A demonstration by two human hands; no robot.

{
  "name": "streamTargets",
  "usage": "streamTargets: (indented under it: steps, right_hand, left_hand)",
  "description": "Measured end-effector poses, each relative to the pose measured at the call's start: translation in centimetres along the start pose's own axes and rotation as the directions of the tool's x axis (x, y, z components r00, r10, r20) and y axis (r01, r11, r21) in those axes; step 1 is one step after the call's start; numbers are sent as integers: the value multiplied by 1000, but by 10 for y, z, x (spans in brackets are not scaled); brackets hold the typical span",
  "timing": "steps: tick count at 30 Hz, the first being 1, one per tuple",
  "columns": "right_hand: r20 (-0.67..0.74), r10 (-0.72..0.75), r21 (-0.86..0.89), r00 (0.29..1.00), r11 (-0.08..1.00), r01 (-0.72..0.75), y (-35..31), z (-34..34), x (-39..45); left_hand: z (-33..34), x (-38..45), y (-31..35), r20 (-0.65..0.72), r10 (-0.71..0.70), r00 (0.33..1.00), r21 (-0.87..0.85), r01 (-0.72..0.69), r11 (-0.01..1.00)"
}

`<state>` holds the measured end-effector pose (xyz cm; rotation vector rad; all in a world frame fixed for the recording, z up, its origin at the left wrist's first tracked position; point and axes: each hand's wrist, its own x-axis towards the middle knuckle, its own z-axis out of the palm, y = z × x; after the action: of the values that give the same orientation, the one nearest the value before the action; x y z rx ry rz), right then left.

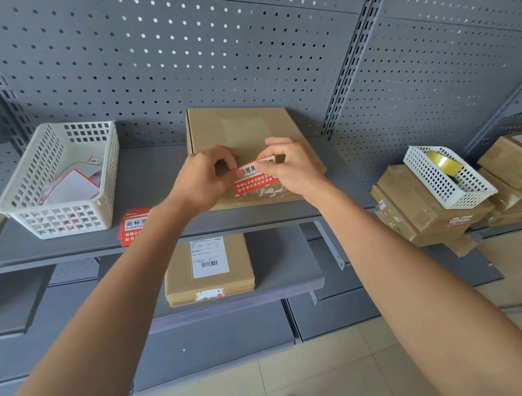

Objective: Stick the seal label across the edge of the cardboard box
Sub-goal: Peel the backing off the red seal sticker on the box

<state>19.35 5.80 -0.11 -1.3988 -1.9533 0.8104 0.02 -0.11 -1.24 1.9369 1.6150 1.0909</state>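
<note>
Head view: the cardboard box (246, 134) is positioned on the grey shelf (154, 184), against the pegboard. The seal label (255, 175) is held over the box's near top edge. It is pinched at its left end by the left hand (200, 180) and at its right by the right hand (292, 166), fingers curled. A white basket (62, 178) is located to the left.

We stand in a parcel packing or stock room: grey metal shelves (166, 231) on pegboard backing (172, 61) carry taped cardboard parcels (207, 270), white plastic baskets (62, 181), packing tape (442, 161) and spare red labels (133, 227).
</note>
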Motion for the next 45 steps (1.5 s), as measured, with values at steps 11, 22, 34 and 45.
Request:
streamTargets:
  steps: [11,22,34,45]
  right_hand:
    - [108,58,203,992,976,-79,-7,-14,-6]
    - [98,-129,-58,987,989,135,-23,0,-11]
    - [57,-76,160,995,985,66,-11,14,-4]
    - [88,-40,172,995,985,25,-13,14,-3]
  left_hand:
    - [7,-4,-4,-79,124,989,93,-116,989]
    - [8,-2,-12,-98,202,974,79,-195,978]
    - [-2,-6,-12,-33,186,982,65,-184,981]
    - [0,-6,-14,-8,289,957,149,-284,947]
